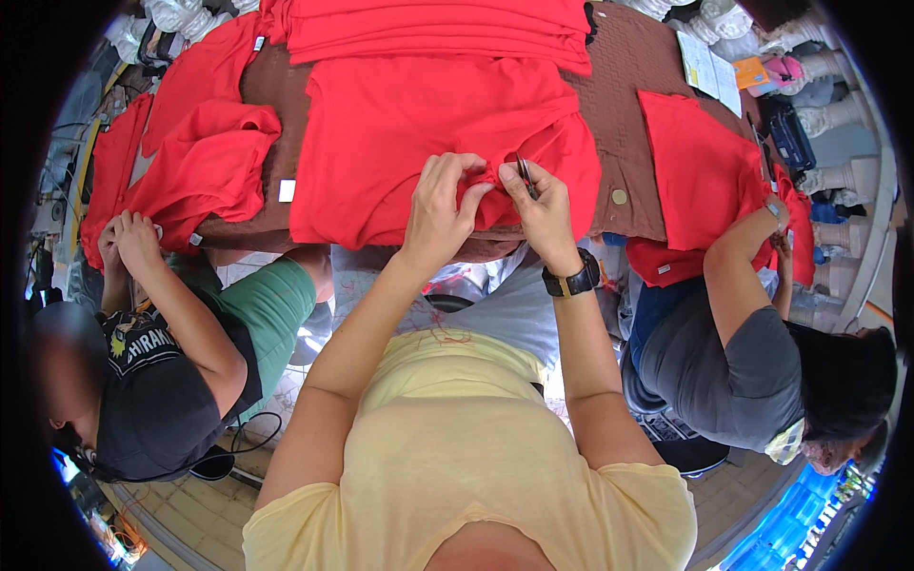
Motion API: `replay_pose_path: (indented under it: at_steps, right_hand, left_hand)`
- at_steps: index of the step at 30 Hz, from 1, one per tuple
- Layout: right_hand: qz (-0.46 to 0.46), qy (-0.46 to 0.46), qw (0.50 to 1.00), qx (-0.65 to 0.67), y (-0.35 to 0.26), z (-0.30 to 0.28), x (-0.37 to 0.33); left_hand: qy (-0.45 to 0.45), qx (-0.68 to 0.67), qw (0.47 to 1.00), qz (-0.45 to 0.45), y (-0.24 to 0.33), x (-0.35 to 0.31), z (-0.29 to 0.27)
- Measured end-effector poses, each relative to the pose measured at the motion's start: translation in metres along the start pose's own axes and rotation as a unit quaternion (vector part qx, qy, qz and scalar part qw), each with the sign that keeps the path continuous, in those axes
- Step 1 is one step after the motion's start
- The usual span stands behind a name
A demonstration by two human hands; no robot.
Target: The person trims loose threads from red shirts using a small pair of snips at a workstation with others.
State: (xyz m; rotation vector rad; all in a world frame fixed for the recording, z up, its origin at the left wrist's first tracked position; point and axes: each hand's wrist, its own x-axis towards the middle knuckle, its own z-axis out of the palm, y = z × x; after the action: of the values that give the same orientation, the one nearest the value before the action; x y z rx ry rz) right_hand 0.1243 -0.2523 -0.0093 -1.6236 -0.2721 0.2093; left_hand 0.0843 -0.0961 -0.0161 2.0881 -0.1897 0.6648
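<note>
Left hand [443,205] at bunched red cloth [400,124] on brown surface [628,143], grip unclear; right hand [545,205] closed around dark snips [524,175]. A slip could nick slack cloth beside them.

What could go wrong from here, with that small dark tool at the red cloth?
The dark tool in the right hand points into bunched red cloth, so it might snag or nick it. The left hand is close by; a slip could catch its fingers.
</note>
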Motion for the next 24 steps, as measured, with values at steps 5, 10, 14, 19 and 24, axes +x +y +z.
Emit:
replay_pose_path:
  at_steps: [5, 10, 14, 19, 24]
  right_hand:
    - [0.009, 0.012, 1.0, 0.001, 0.004, 0.003, 0.001]
    - [0.01, 0.03, 0.999, -0.02, 0.006, 0.009, -0.001]
    - [0.005, 0.04, 0.999, -0.01, 0.003, 0.011, 0.0]
    - [0.01, 0.046, 0.998, -0.039, 0.005, 0.011, 0.001]
    - [-0.152, 0.168, 0.955, -0.189, -0.004, 0.017, -0.004]
  left_hand:
    - [-0.006, -0.059, 0.997, -0.05, -0.009, -0.002, 0.001]
    - [-0.023, -0.391, 0.871, -0.298, -0.025, -0.011, 0.007]
    - [0.01, -0.45, 0.835, -0.317, -0.02, -0.011, 0.005]
    - [-0.051, -0.366, 0.869, -0.33, -0.006, -0.009, 0.002]
    - [-0.004, -0.445, 0.834, -0.327, -0.015, -0.014, 0.006]
